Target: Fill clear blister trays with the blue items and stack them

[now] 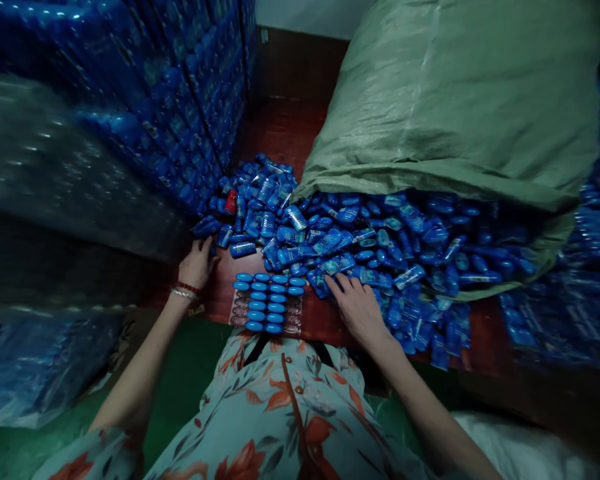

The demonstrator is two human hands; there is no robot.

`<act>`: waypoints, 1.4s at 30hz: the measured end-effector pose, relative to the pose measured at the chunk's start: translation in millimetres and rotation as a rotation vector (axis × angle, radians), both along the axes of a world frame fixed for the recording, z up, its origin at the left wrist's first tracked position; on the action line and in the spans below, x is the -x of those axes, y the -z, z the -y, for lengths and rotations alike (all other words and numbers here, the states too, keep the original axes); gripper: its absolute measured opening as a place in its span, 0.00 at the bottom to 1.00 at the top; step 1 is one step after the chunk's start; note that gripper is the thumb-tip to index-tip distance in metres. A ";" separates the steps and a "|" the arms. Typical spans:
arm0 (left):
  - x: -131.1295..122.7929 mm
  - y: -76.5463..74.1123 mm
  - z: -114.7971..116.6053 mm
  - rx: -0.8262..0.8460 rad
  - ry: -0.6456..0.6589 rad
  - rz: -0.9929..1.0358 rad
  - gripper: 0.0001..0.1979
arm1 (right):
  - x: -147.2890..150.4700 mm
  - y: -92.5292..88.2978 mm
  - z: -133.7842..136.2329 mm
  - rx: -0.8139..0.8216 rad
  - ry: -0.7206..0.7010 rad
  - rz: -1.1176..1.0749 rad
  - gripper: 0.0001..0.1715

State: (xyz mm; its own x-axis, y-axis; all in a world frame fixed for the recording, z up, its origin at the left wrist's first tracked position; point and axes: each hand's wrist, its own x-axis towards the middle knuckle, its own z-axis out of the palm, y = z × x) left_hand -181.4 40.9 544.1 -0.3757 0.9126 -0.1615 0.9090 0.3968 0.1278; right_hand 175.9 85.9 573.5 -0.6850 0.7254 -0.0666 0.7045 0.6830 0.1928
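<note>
A heap of small blue bottles [360, 240] spills from a big green woven sack [445, 113] onto a red-brown table [330, 320]. In front of me lies a clear tray [267, 302] with rows of blue bottles lying in it. My left hand [197, 263] rests on the table at the heap's left edge, fingers curled toward loose bottles, apparently holding nothing. My right hand [357, 303] lies on the heap just right of the tray, fingers spread over the bottles.
Tall stacks of wrapped blue packs [170, 87] stand at the left. More blue packs [595, 253] lie at the right edge. A plastic-wrapped bundle [40, 373] sits at the lower left. One red bottle [231, 200] lies among the blue ones.
</note>
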 end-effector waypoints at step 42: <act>-43.8 -8.9 75.9 -0.344 0.863 0.166 0.21 | 57.0 -0.4 30.8 0.172 -0.245 -0.112 0.17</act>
